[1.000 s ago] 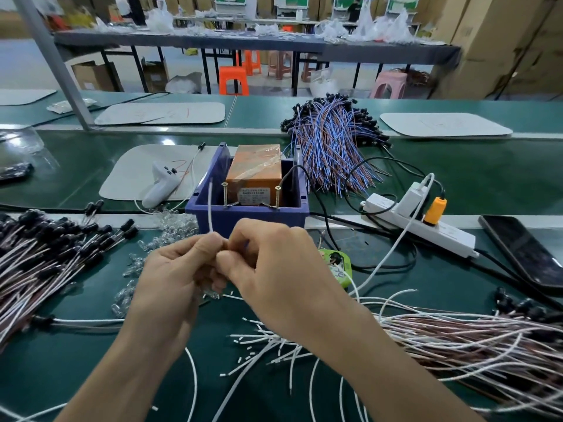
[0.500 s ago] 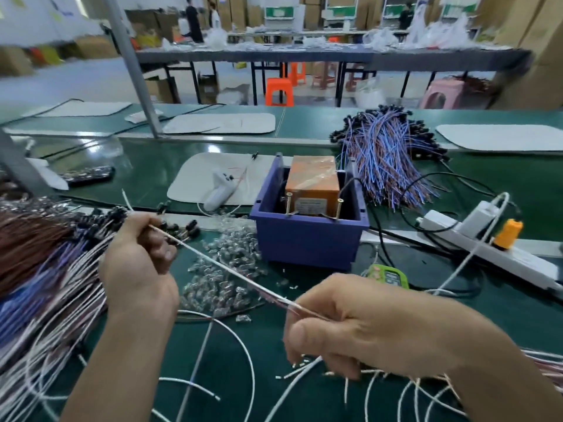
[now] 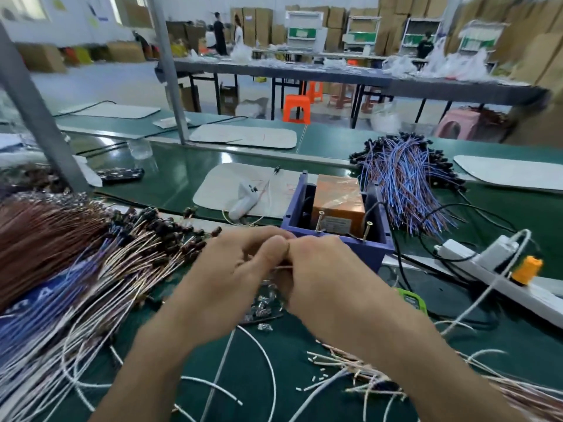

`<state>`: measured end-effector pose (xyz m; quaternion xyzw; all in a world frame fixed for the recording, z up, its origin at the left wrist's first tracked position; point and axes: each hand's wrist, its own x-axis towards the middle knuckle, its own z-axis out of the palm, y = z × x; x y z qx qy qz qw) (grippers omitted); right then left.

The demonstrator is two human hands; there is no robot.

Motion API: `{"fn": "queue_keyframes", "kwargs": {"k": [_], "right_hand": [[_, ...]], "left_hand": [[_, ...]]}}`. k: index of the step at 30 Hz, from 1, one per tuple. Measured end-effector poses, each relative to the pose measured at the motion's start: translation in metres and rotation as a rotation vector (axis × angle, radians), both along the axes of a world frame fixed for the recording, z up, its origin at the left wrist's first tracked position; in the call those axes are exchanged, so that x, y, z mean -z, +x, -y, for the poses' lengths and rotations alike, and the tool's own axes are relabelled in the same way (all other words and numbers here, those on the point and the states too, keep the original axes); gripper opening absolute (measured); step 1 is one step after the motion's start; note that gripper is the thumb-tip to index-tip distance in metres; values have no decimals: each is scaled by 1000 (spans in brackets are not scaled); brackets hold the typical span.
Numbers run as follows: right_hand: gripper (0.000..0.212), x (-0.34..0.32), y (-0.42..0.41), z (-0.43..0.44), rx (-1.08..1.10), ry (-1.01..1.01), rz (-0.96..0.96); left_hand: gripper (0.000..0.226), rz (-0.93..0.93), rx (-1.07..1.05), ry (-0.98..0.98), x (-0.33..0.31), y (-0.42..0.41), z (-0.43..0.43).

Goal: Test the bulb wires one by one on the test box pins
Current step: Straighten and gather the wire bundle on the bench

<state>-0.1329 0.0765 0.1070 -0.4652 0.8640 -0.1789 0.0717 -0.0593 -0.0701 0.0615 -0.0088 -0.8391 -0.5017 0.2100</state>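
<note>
Left hand (image 3: 231,278) and right hand (image 3: 329,287) were bunched together, fingers curled, both pinching a thin bulb wire (image 3: 281,267) just in front of the test box (image 3: 365,249). Looked like lining it up, next the ends would need landing on the two pins (image 3: 366,231), one each

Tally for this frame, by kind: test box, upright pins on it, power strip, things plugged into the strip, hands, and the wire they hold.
Test box: 1
Upright pins: 2
Power strip: 1
Plugs in the strip (white adapter, orange plug): 2
Hands (left hand, right hand): 2
Bulb wire pinched between them: 1
Total: 9
</note>
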Motion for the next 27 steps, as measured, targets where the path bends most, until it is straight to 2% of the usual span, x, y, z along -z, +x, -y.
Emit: {"fn": "queue_keyframes", "kwargs": {"k": [4, 9, 12, 14, 15, 17, 19, 20, 22, 27], "right_hand": [[12, -27, -10, 4, -47, -267, -49], [20, -57, -42, 31, -99, -314, 21], [13, -63, -61, 58, 36, -433, -124], [17, -63, -69, 78, 197, -495, -206], [31, -62, -70, 89, 240, -493, -108], [51, -61, -73, 116, 221, -471, 319], [42, -64, -77, 145, 217, -505, 679], [30, -66, -85, 157, 238, -529, 749], [17, -71, -106, 177, 279, -513, 726], [34, -64, -171, 205, 401, -394, 619]], "left_hand": [[18, 59, -44, 109, -6, 8, 20], [23, 122, -183, 94, -33, 15, 51], [26, 161, -339, 59, -50, 13, 71], [28, 58, -471, 156, -60, -2, 82], [30, 20, -528, 195, -64, -14, 86], [31, 52, -573, 206, -71, -40, 93], [31, 128, -544, 205, -75, -66, 97], [33, 151, -518, 220, -75, -78, 100], [31, 165, -451, 280, -72, -96, 105], [22, 290, -421, 518, -59, -132, 120]]}}
